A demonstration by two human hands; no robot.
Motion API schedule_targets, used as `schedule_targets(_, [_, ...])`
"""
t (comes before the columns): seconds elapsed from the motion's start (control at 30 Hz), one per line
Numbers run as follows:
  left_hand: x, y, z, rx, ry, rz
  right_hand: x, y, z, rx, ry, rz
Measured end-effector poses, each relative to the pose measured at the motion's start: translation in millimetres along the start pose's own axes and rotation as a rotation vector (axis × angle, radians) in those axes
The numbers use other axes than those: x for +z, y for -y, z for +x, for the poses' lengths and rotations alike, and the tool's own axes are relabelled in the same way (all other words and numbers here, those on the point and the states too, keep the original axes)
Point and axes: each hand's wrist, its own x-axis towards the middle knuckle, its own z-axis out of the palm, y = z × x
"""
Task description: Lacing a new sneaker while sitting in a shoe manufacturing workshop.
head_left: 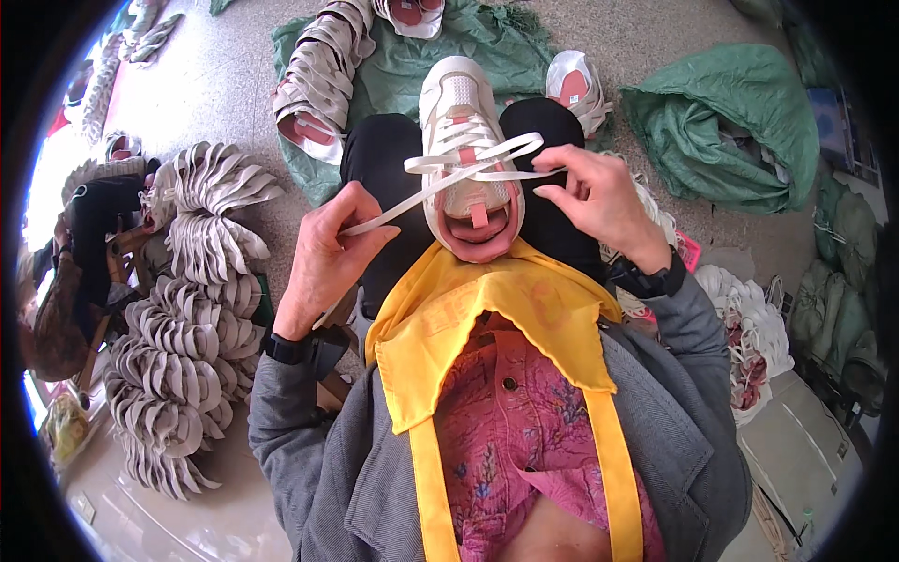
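A cream-and-pink sneaker (pixel 457 98) rests across my lap, toe pointing away and pink-lined opening towards me. White shoelace (pixel 403 208) is threaded up its front, with loops lying to either side over the tongue (pixel 476 199). My left hand (pixel 332 245), left of the shoe, is closed in a pinch on one length of lace, drawn out taut. To the right, my right hand (pixel 599 195) pinches another length between thumb and fingers. Neither hand touches the shoe body. The yellow apron (pixel 496 290) lies just below the heel.
Stacked pale shoe pieces (pixel 187 365) rise at the left, near another person's dark-clad legs (pixel 89 244). Ahead, a row of nested shoe uppers (pixel 318 80) lies on green sheeting (pixel 403 84). A green sack (pixel 721 126) and white shoe uppers (pixel 749 328) are at the right.
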Motion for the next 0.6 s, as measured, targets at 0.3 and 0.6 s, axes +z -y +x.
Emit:
schedule_targets(0.3, [-2.7,-22.5,-3.0,0.177,-0.127,0.372,-7.8,11.9,1.2,-0.197,-0.160,-0.220])
schedule_targets(0.6, [-5.8,-12.2,-9.0,0.250,-0.063,0.530,-18.7,5.9,-9.6,-0.079,-0.112,-0.182])
